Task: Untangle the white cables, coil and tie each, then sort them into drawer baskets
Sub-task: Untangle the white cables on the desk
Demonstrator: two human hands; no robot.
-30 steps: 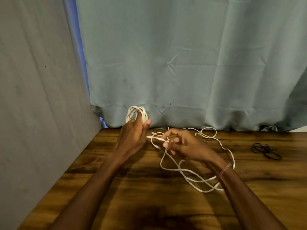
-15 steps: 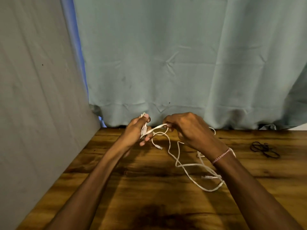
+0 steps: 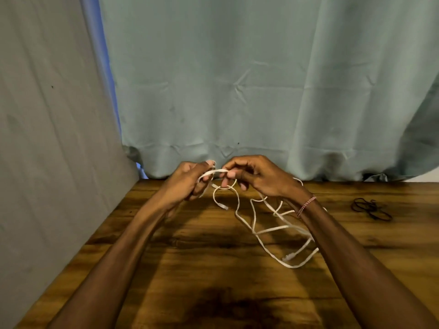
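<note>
Left hand (image 3: pixel 190 184) gripping white cable (image 3: pixel 215 171) near table's (image 3: pixel 213 269) far edge, right hand (image 3: pixel 256 179) pinching strand taut, likely winding next coil loop.

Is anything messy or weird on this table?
Yes, the white cable is messy: it sprawls in crossed, tangled loops over the wooden table. The left hand and right hand each hold a stretch of it. Thin black loops lie bunched far right. Nothing looks broken or spilled.
</note>
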